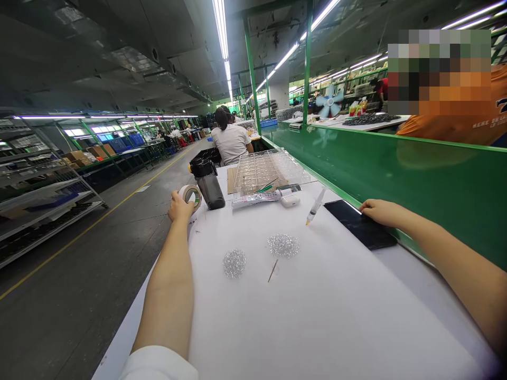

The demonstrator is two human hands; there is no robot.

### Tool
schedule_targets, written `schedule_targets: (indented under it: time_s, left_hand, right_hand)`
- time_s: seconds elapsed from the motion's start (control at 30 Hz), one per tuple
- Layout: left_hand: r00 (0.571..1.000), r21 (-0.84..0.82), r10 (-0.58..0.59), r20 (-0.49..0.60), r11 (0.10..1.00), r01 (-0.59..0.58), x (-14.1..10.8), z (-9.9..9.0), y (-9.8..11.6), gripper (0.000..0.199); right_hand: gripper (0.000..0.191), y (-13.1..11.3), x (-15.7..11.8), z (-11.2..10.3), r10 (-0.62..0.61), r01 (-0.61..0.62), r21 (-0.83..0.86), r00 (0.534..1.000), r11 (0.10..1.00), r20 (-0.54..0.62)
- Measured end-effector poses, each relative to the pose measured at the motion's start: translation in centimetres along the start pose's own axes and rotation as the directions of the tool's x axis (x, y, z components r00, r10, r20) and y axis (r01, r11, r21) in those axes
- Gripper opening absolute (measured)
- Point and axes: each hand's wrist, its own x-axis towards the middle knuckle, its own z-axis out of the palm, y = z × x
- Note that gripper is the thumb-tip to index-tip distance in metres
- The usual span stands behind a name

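Note:
At the left table edge, my left hand point(180, 207) is closed around a roll of tape point(191, 196), which stands on its side. My right hand point(382, 212) is at the right edge, fingers curled against the long side of a flat black phone point(358, 222). Between my arms, two small heaps of clear, shiny bits, a left heap point(234, 263) and a right heap point(283, 245), lie on the white sheet point(317, 316). A thin brown stick point(273, 270) rests just below the right heap. Left of the phone lies a syringe point(316, 207) with an amber tip.
A dark bottle point(209, 184) stands behind the tape. Further back are a clear compartment tray point(257, 171), a printed tube point(255, 199) and a white case point(290, 200). A green belt point(428, 169) runs along the right. One person point(232, 137) sits ahead; another in orange point(455, 126) is across the belt.

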Motion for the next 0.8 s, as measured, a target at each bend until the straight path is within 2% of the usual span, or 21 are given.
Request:
schedule_targets:
  time_s: [0.17, 0.27, 0.63, 0.8]
  left_hand:
    - [0.995, -0.084, 0.039, -0.093, 0.995, -0.047, -0.5, -0.5, 0.8, 0.071]
    - [0.995, -0.111, 0.032, -0.096, 0.993, -0.042, -0.4, -0.4, 1.3, 0.07]
    - [0.996, 0.028, 0.053, 0.072, 0.998, -0.055, -0.1, 0.3, 0.5, 0.083]
    - [0.987, 0.081, 0.006, 0.16, 0.997, -0.02, 0.2, 0.6, 0.2, 0.09]
  right_hand:
    - [0.026, 0.0, -0.2, 0.0, -0.006, 0.006, 0.016, 1.0, 1.0, -0.007]
    - [0.025, 0.1, -0.2, 0.0, -0.008, 0.008, 0.02, 1.0, 1.0, -0.009]
    - [0.028, 0.5, 0.5, -0.1, -0.021, 0.021, 0.016, 1.0, 1.0, 0.002]
    - [0.026, 0.2, 0.2, 0.0, -0.008, 0.008, 0.008, 1.0, 1.0, -0.019]
